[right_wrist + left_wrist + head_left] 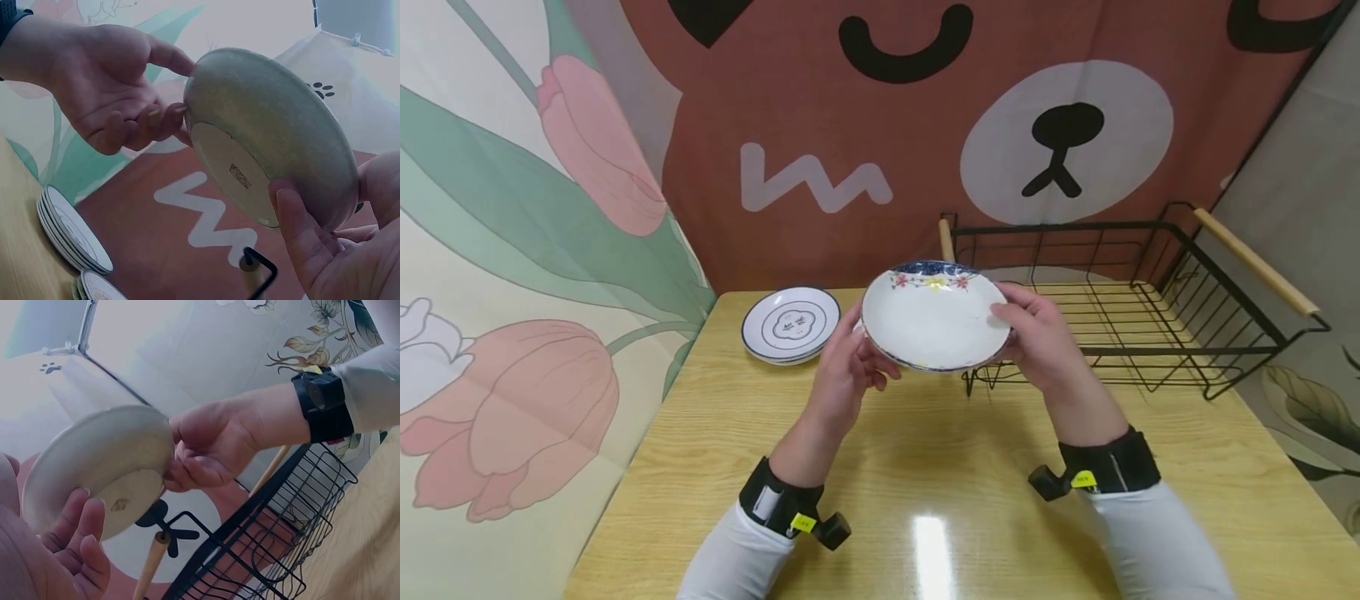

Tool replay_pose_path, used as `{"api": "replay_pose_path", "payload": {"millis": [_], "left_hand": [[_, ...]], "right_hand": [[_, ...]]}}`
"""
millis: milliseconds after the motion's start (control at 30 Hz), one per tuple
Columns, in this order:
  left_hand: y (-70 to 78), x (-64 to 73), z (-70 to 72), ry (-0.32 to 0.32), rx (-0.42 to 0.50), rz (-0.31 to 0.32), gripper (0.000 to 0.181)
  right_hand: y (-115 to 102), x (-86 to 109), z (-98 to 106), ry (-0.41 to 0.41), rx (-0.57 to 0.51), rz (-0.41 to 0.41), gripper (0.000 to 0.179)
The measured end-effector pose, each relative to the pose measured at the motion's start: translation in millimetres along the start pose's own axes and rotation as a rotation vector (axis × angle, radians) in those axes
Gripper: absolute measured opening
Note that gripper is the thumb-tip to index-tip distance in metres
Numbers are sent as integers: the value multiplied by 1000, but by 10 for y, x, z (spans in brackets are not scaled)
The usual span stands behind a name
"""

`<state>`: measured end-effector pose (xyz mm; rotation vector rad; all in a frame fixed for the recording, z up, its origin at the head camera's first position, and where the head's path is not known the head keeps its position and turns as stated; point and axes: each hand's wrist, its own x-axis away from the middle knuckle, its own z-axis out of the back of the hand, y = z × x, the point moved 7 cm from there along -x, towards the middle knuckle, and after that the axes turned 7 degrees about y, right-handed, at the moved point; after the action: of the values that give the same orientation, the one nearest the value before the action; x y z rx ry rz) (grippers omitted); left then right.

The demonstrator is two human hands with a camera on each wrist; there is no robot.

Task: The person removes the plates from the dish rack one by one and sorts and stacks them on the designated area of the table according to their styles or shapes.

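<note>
A shallow white plate [936, 321] with a dark blue rim band and red and yellow flowers is held up above the table, tilted so its inner face shows in the head view. My left hand [842, 371] holds its left edge, thumb by the rim and fingertips against the underside. On the opposite edge, my right hand [1045, 346] grips the plate, its thumb on top and its fingers beneath. Both wrist views show the pale underside [256, 131] with a small printed mark on the base.
A stack of blue-rimmed white plates [792, 325] stands at the table's back left. Beside it, part of another patterned dish [100, 287] shows in the right wrist view. At the back right is a black wire rack [1127, 351] with wooden handles. A printed cloth [820, 100] hangs behind.
</note>
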<state>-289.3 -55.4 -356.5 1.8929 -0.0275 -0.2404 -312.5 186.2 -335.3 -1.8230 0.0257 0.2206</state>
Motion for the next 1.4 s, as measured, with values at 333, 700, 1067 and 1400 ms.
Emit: {"api": "replay_pose_path", "payload": {"millis": [333,700,1067,1400], "left_hand": [[58,13,-29,-15,8,-38,56],[-7,-8,76,45,-39,-16,54],[-9,-21,157,112,-63,-24,56],[-1,-106,250,190,-59,-28,53]], "right_hand": [[63,64,-40,21,5,9,55],[134,57,-90,1,48,8,56],[230,38,-116,23,144,-17,54],[201,-7,-225,-3,139,29,54]]}}
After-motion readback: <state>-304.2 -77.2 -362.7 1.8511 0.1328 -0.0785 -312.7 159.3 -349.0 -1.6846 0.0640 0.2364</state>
